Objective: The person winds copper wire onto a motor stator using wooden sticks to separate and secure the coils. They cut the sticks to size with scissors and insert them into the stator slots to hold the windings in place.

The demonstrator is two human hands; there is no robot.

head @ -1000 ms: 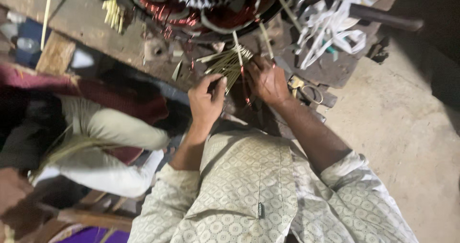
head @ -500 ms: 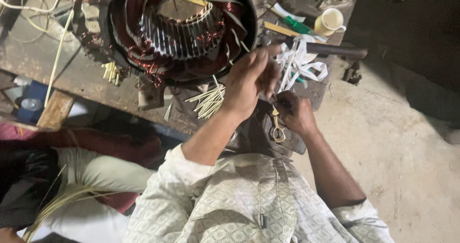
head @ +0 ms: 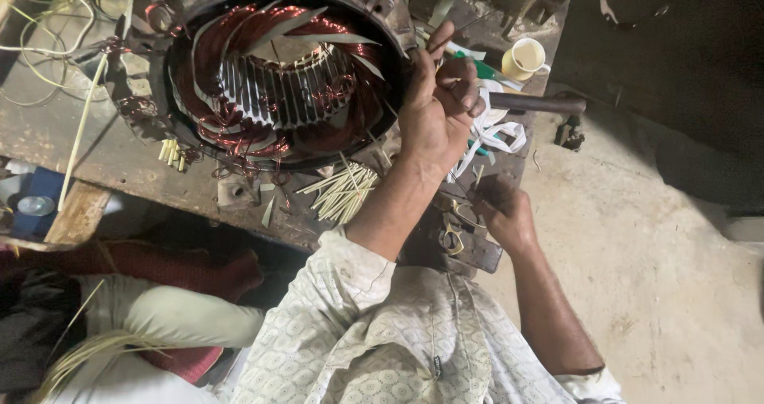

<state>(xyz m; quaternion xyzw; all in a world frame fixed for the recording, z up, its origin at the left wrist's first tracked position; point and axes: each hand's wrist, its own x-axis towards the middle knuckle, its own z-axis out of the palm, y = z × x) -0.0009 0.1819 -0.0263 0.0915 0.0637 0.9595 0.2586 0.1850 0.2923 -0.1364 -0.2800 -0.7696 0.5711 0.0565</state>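
Centrally, a large motor stator (head: 278,78) is seen lying on a worn wooden bench (head: 72,133), its slotted steel core ringed by reddish copper windings (head: 223,129) with pale insulation strips fanned across the top; the left hand (head: 430,113) is raised at the stator's right rim, its fingers (head: 458,74) curled narrowly round something thin, though what is pinched cannot be told; the right hand (head: 505,213) is lowered at the bench's near edge, loosely closed, just beside a pair of scissors (head: 454,229), and whether anything is gripped by it cannot be told; a loose bundle of thin pale sticks (head: 342,193) is spread on the bench below the stator, between the two forearms; a second small cluster of sticks (head: 171,151) is lodged at the stator's lower left; white tape scraps (head: 497,133) are heaped behind the left hand, next to a dark bar (head: 541,101); a cream cup (head: 527,58) is set further back; yellowish wires (head: 48,46) are trailed over the bench's far left.
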